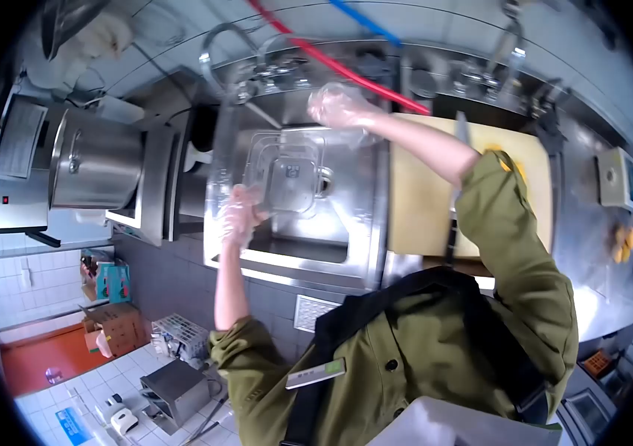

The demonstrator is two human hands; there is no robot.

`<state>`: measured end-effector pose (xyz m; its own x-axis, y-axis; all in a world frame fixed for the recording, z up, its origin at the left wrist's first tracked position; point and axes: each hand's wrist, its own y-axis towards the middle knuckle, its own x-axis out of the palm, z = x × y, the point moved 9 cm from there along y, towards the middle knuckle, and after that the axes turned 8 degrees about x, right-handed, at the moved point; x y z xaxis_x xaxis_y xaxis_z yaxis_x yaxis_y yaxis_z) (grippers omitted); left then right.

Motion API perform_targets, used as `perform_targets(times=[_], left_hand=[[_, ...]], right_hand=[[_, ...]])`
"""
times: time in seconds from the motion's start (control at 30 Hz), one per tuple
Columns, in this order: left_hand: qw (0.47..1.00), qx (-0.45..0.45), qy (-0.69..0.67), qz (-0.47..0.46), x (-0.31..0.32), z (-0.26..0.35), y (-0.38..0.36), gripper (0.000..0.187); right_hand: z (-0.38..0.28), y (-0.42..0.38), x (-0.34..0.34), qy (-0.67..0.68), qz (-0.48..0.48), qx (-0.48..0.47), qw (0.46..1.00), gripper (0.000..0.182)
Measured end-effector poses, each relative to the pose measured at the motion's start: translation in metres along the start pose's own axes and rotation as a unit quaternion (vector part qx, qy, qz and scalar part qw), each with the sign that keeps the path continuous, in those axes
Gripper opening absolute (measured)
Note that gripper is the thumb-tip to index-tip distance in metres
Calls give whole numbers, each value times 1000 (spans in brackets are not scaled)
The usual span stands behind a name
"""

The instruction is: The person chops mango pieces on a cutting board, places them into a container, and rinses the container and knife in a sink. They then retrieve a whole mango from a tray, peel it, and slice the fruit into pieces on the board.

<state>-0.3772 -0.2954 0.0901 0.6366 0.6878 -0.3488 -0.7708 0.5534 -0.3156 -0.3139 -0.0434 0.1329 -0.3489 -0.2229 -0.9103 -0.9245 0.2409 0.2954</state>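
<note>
My left hand (238,215), in a clear plastic glove, grips the near left edge of a clear rectangular plastic container (290,175) held over the steel sink (361,223). My right hand (342,108), also gloved, is raised past the container's far right corner, close to the taps. Its fingers look curled, but I cannot tell whether it touches the container. Both arms wear olive sleeves pushed up.
A curved faucet (223,67) rises behind the sink, with a red hose (346,70) and a blue hose (365,22) above. A beige cutting board (421,201) with a knife (456,171) and yellow pieces (513,167) lies right. A large steel pot (97,160) stands left.
</note>
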Motion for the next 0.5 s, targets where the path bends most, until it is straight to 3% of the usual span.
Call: perform_targets(times=[0.03,0.07,0.1,0.13,0.17,0.23,0.27,0.3,0.37,0.4,0.47,0.5], left_hand=[[1000,4,3,19,-19,-9,18,26],[1000,14,12,24,-31,-20,39,27],[999,35,38,11,-38,-32,62,29],[995,66,74,-13,-42,-44,86,30],[989,97,109,-38,-42,-52,107,32],[982,112,138,-69,-38,-55,139,36],[985,80,132,-72,-34,-49,152,29],[993,47,84,-74,-23,-55,165,25],[996,-23,-50,-64,0,-75,192,21],[988,-60,-133,-54,11,-86,205,21],[996,52,16,-64,6,-79,225,21],[988,107,92,-65,-2,-81,235,21]], right_hand=[[9,40,22,-25,-20,76,997,22],[22,78,39,-186,108,72,974,22],[30,99,60,-333,225,64,914,21],[53,121,70,-208,148,162,953,20],[72,134,77,-80,65,258,961,18],[40,131,56,-68,8,267,961,18],[39,141,96,-127,-41,182,974,18],[21,127,104,-66,-96,211,970,16],[-11,91,182,114,-76,141,980,18],[-38,79,189,232,-101,165,953,21],[-93,53,199,457,-132,223,851,34],[-93,41,227,572,-70,211,789,40]])
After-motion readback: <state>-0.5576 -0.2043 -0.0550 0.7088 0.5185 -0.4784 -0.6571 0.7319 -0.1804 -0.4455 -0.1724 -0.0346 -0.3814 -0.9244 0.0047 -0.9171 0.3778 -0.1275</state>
